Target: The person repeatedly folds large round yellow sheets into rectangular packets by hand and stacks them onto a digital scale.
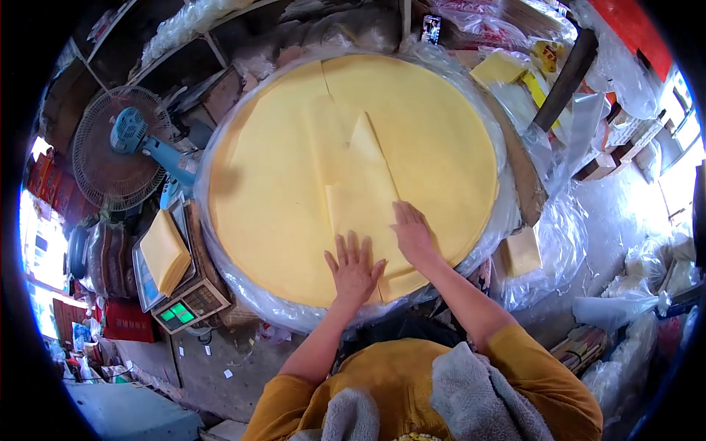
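A stack of large, thin, round pale-yellow sheets (279,213) lies in front of me on clear plastic film. Over its middle, the top sheet is partly folded, and a long folded flap (360,187) tapers to a point at the far end. My left hand (354,273) rests palm down on the near part of the sheet, fingers spread. Flat along the flap's right edge lies my right hand (413,234), with its fingers stretched forward. Neither hand grips anything visible.
To the left, a folded yellow bundle (165,252) sits on a digital scale (193,303) with a green display. Behind it stands a blue fan (129,131). Clear plastic bags (548,253) and a dark post (565,81) are at the right. A phone (431,29) stands at the back.
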A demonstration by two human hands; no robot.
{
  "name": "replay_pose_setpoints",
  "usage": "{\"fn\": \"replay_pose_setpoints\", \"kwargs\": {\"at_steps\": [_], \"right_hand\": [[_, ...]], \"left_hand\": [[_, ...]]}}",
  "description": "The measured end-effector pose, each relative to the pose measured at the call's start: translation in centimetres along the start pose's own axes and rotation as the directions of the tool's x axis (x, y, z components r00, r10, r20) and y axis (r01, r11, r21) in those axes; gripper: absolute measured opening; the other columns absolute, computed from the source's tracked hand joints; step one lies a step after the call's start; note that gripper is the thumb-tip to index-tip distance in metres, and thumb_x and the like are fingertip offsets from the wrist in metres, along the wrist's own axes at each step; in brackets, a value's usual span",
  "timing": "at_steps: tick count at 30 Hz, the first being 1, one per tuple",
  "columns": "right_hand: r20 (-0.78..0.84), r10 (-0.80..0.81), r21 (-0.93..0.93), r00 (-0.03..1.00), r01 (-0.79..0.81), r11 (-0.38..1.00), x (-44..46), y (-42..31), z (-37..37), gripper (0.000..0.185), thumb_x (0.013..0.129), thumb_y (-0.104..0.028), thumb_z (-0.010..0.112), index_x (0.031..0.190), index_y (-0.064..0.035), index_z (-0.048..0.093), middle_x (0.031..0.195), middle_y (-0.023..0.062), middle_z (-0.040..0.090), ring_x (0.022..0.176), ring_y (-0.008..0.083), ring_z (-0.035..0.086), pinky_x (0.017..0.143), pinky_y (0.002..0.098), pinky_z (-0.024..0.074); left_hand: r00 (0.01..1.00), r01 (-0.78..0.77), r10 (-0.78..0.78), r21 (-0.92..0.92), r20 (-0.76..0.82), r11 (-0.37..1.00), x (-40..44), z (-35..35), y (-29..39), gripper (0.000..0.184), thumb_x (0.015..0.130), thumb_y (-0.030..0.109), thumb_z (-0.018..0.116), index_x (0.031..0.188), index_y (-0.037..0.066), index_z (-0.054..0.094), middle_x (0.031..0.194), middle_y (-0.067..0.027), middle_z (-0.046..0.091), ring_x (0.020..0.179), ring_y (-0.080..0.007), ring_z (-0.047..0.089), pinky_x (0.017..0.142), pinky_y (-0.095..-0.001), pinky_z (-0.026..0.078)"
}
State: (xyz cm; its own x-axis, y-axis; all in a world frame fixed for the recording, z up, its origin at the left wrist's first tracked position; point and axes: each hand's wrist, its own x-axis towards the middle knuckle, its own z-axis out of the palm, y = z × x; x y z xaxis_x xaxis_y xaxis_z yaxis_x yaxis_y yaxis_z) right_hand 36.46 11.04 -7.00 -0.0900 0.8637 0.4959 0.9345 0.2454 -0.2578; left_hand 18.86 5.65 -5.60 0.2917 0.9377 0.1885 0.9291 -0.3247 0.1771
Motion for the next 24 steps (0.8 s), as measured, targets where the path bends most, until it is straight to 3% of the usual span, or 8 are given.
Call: {"fn": "replay_pose_setpoints", "kwargs": {"at_steps": [3, 6, 9, 12, 18, 21, 24], "right_hand": [[0.031, 0.29, 0.0, 0.957, -0.29, 0.957, 1.1, -0.9, -2.4, 0.043, 0.082, -0.027, 0.063, 0.116, -0.0028, 0.051, 0.117, 0.0134, 0.056, 0.107, 0.0297, 0.052, 0.089, 0.0425, 0.0404], [0.262, 0.403, 0.017, 0.877, -0.422, 0.906, 2.2, -1.3, -4.2, 0.036, 0.08, -0.029, 0.066, 0.104, -0.0037, 0.055, 0.1, 0.0147, 0.062, 0.098, 0.0302, 0.057, 0.085, 0.0426, 0.0429], [0.259, 0.344, 0.047, 0.903, -0.367, 0.929, 2.0, -0.6, -3.0, 0.029, 0.079, -0.029, 0.068, 0.091, -0.0055, 0.056, 0.087, 0.0138, 0.064, 0.09, 0.0311, 0.06, 0.08, 0.0438, 0.0447], [0.201, 0.362, 0.092, 0.91, -0.385, 0.918, 2.1, -0.5, -2.9, 0.026, 0.078, -0.027, 0.069, 0.087, -0.0059, 0.057, 0.085, 0.0131, 0.064, 0.088, 0.0305, 0.06, 0.078, 0.0439, 0.0454], [0.24, 0.399, 0.217, 0.885, -0.449, 0.867, 2.4, -0.3, -2.5, 0.022, 0.079, -0.025, 0.068, 0.087, -0.0079, 0.058, 0.077, 0.0104, 0.064, 0.079, 0.0295, 0.062, 0.072, 0.0427, 0.0474], [0.313, 0.513, 0.497, 0.8, -0.598, 0.629, 2.7, 0.1, -2.3, 0.018, 0.081, -0.024, 0.066, 0.087, -0.009, 0.058, 0.072, 0.0095, 0.063, 0.08, 0.0292, 0.063, 0.071, 0.0424, 0.0479], [0.323, 0.494, 0.283, 0.807, -0.581, 0.763, 2.3, 0.8, -1.2, 0.015, 0.084, -0.021, 0.062, 0.091, -0.008, 0.058, 0.079, 0.0106, 0.064, 0.082, 0.0301, 0.063, 0.073, 0.042, 0.0489]], "left_hand": [[1.0, -0.01, 0.011, 0.011, -0.017, 1.0, 0.0, 0.3, -0.3, 0.061, 0.09, 0.052, 0.046, 0.138, 0.017, 0.041, 0.149, -0.0154, 0.026, 0.139, -0.0382, 0.015, 0.105, -0.0643, 0.01], [0.999, -0.029, 0.029, 0.001, -0.041, 1.0, -0.2, 0.4, -0.2, 0.06, 0.09, 0.051, 0.046, 0.138, 0.016, 0.041, 0.149, -0.0155, 0.026, 0.139, -0.0386, 0.015, 0.105, -0.0639, 0.01], [0.999, -0.025, 0.024, -0.02, -0.034, 0.999, -0.2, 0.1, -0.2, 0.059, 0.091, 0.05, 0.046, 0.138, 0.016, 0.041, 0.149, -0.0154, 0.026, 0.139, -0.0387, 0.015, 0.106, -0.0634, 0.009], [1.0, -0.018, 0.017, -0.04, -0.023, 0.999, -0.1, 0.0, -0.3, 0.058, 0.091, 0.049, 0.046, 0.139, 0.015, 0.04, 0.149, -0.0152, 0.025, 0.139, -0.0383, 0.015, 0.106, -0.0629, 0.009], [0.999, -0.016, 0.013, -0.078, -0.04, 0.997, -0.2, 0.2, -0.5, 0.058, 0.091, 0.048, 0.047, 0.139, 0.015, 0.04, 0.149, -0.0142, 0.026, 0.14, -0.0363, 0.015, 0.107, -0.0621, 0.008], [0.999, -0.015, 0.012, -0.083, -0.036, 0.996, -0.2, 0.0, -0.5, 0.057, 0.091, 0.048, 0.047, 0.138, 0.016, 0.041, 0.149, -0.0131, 0.027, 0.14, -0.0354, 0.015, 0.107, -0.0618, 0.008], [1.0, -0.008, 0.007, -0.08, -0.007, 0.997, -0.2, -0.5, -0.2, 0.057, 0.091, 0.048, 0.047, 0.138, 0.016, 0.041, 0.149, -0.0124, 0.028, 0.14, -0.035, 0.016, 0.107, -0.062, 0.008]]}}
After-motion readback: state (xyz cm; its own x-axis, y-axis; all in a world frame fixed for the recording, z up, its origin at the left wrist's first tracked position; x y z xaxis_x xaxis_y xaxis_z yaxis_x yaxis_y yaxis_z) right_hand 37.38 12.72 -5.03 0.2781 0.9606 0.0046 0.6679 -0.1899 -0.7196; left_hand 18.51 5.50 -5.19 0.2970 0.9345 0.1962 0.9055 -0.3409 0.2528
